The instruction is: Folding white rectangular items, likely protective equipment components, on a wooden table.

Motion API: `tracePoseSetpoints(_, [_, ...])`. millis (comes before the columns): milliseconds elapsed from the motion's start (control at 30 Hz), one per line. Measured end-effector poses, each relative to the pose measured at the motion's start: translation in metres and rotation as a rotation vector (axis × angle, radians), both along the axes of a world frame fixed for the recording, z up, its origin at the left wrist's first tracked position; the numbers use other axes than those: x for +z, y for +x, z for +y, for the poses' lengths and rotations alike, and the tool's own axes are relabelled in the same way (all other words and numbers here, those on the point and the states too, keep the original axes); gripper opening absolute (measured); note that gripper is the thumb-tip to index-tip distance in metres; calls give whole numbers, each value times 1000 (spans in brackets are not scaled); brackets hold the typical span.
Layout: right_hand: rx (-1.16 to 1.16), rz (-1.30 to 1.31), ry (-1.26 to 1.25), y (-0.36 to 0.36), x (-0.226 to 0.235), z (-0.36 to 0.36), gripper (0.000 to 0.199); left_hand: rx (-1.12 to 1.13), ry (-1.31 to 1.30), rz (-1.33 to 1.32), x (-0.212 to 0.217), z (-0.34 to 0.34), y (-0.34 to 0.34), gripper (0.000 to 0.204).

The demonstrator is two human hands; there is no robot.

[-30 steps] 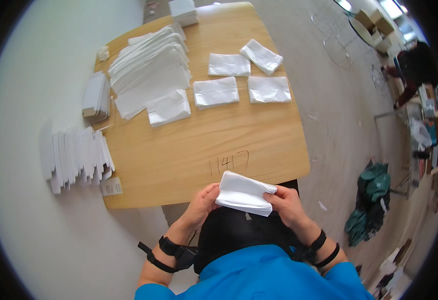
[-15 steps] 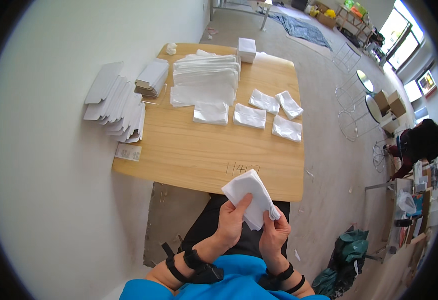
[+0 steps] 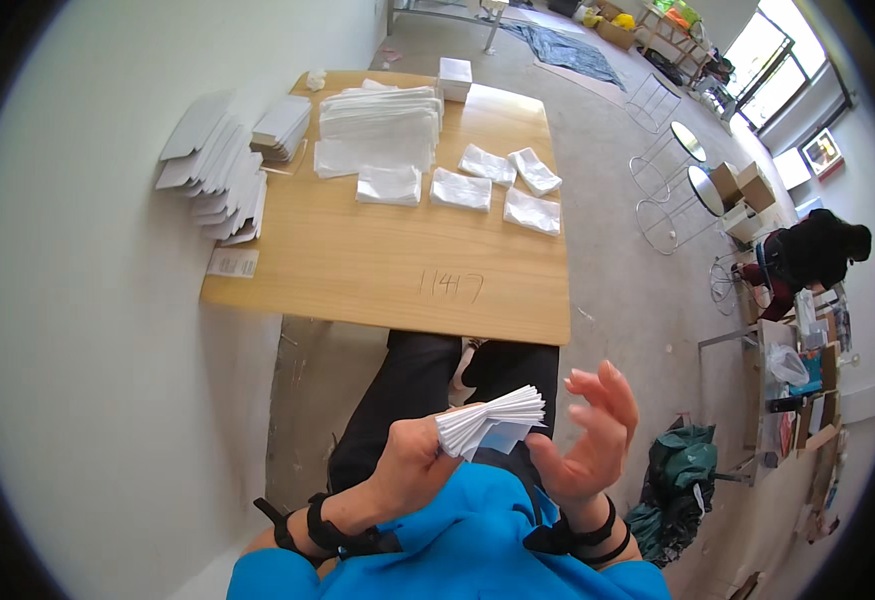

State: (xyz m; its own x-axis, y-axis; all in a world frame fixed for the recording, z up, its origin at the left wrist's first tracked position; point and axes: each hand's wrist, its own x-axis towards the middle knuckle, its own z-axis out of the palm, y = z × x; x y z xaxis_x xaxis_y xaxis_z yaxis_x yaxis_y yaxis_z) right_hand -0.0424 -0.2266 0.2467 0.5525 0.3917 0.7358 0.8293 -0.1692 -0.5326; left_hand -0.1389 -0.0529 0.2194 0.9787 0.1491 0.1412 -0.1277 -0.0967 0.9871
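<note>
Above my lap, my left hand (image 3: 413, 462) is closed round one end of a stack of thin white sheets (image 3: 493, 418). The far edges of the stack spread apart like a fan, and a bluish-white flat piece shows at its underside. My right hand (image 3: 593, 435) is just right of the stack, open, its fingers apart and curved, holding nothing. Ahead on the wooden table (image 3: 348, 270), several small white packets (image 3: 461, 188) lie in loose rows. Behind them is a wide pile of larger white sheets (image 3: 378, 125).
At the table's left lie flat white cartons (image 3: 213, 165) and a carton stack (image 3: 281, 128). A small white box stack (image 3: 455, 79) stands at the back. Round stools (image 3: 706, 190) and a dark green bag (image 3: 676, 475) are on the right. Another person (image 3: 813, 250) bends by a cluttered workbench.
My right hand has let go of the stack and opened beside it. The stack has turned in my left hand and come lower, and its edges have fanned out. The view has tilted down.
</note>
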Motion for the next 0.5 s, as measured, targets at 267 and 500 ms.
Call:
tracePoseSetpoints(267, [684, 1139, 57, -5, -5, -2, 32, -135, -22, 16, -5, 5, -26, 36])
tracePoseSetpoints(500, [498, 1233, 92, -11, -5, 4, 18, -44, 259, -112, -14, 11, -16, 31])
